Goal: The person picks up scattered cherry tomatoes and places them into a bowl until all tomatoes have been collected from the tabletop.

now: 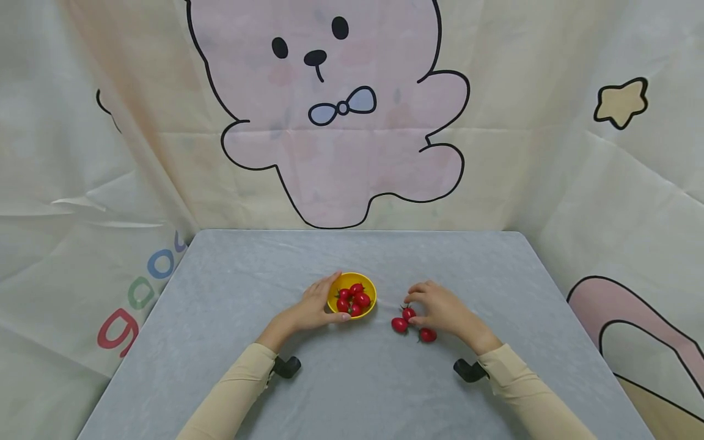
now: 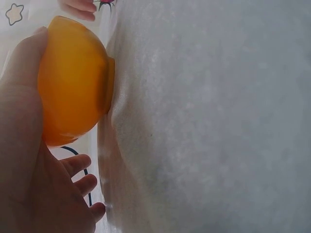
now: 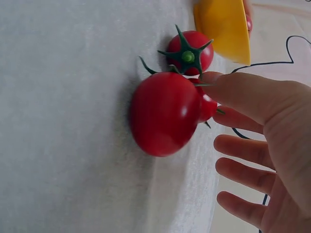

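A yellow bowl (image 1: 374,299) stands on the table, holding several red cherry tomatoes (image 1: 362,299) with green stems. My left hand (image 1: 309,308) holds the bowl from its left side, thumb at the near rim and fingers at the far rim. In the left wrist view the bowl (image 2: 73,82) shows its outer wall, and its contents are hidden. Right of the bowl lie three loose cherry tomatoes. My right hand (image 1: 442,308) is over them, thumb and index finger spread beside the middle tomato (image 1: 408,313). In the right wrist view one tomato (image 3: 165,114) partly covers that one.
A pale grey cloth covers the table (image 1: 231,269). Behind it hangs a curtain (image 1: 495,183) with a pink bear drawing, and more printed cloth hangs at both sides. A black wrist mount (image 1: 287,367) juts from the left sleeve, another (image 1: 469,370) from the right.
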Available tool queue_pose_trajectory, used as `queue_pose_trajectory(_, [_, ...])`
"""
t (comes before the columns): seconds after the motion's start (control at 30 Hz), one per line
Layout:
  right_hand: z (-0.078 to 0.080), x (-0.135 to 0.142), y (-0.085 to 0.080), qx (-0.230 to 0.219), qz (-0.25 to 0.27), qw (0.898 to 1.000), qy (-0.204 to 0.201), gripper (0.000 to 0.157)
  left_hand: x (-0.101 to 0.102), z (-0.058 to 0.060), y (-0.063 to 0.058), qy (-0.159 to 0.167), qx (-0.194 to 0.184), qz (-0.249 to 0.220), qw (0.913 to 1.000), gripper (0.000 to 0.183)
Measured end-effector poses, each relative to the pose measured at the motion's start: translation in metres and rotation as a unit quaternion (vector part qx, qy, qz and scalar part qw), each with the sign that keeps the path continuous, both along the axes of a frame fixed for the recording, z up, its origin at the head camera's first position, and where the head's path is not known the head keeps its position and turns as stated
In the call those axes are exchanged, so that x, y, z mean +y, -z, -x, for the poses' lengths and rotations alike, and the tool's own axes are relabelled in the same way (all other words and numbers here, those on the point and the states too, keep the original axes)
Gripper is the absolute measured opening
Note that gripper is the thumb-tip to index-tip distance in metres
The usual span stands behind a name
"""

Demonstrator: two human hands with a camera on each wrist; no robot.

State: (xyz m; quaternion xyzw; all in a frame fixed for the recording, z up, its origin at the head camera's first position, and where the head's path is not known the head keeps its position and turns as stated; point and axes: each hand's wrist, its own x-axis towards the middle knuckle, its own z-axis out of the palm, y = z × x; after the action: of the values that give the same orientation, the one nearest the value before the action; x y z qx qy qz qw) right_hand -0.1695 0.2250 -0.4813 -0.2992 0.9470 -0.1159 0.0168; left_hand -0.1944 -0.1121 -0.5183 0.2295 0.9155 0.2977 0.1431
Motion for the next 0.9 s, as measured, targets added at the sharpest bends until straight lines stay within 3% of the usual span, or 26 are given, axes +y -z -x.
queue_pose_trajectory(0.63, [0.002,-0.002,0.017,0.015,-0.009,1.000,-0.018,0.040,-0.002,0.000,0.003,0.000,0.007,0.000,1.0000,0.110])
queue_pose_trajectory(0.9, [0.002,-0.001,0.015,0.006,-0.017,1.000,0.001,0.042,-0.002,0.000,0.003,-0.001,0.008,-0.004,1.0000,0.110])
